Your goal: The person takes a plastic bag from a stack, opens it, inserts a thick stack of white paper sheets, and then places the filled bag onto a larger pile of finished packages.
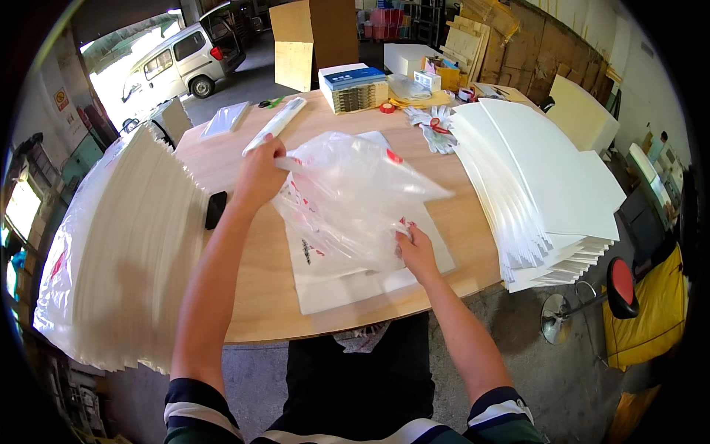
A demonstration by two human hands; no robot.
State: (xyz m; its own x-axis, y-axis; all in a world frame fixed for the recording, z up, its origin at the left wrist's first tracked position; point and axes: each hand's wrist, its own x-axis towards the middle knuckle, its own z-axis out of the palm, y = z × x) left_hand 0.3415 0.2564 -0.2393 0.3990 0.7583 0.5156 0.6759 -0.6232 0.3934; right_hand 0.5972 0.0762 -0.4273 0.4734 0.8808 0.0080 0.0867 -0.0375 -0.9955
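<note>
a flat white sheet (333, 294) is lying near the front edge of the wooden table (255, 314). the right hand (418, 253) is pinching the lower right edge of a translucent plastic bag (347, 203). the bag, bearing red marks, is hanging between both hands, partly covering the sheet. the left hand (260, 172) is gripping the bag's upper left edge. a black phone (215, 210) is resting beside the left forearm. white panels (547, 163) are lying stacked at right. farther back, gloves (435, 132) are lying near a red tape roll (387, 108).
</note>
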